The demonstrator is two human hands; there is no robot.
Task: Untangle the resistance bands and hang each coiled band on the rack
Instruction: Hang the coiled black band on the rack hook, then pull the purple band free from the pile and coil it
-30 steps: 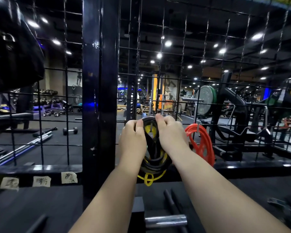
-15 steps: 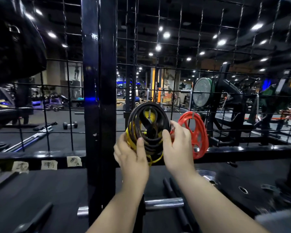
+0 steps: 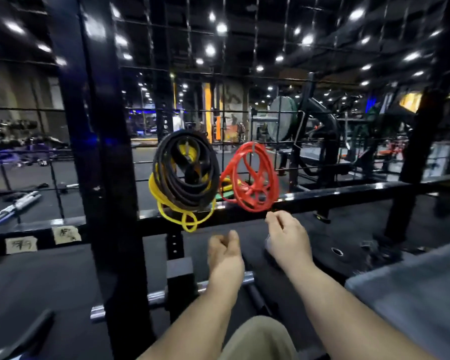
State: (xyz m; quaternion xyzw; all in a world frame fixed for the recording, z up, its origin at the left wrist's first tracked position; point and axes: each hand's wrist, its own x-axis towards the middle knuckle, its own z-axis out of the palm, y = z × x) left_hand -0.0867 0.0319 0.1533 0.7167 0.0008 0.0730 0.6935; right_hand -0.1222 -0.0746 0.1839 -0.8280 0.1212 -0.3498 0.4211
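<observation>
Black and yellow coiled band (image 3: 185, 175) hanging on wire rack (image 3: 255, 81) beside red coiled band (image 3: 252, 176), hooks hard to make out, left hand (image 3: 225, 255) and right hand (image 3: 287, 240) below, blurred, fingers loosely curled, holding nothing

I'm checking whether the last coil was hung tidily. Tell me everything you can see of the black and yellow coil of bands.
The black and yellow coil hangs on the wire grid rack, apparently from a small hook near its top. Dark rubbery loops are wound into a rough ring over a yellow band, whose slack loops droop below to the horizontal bar. It hangs left of the red coil. Neither hand touches it.
</observation>
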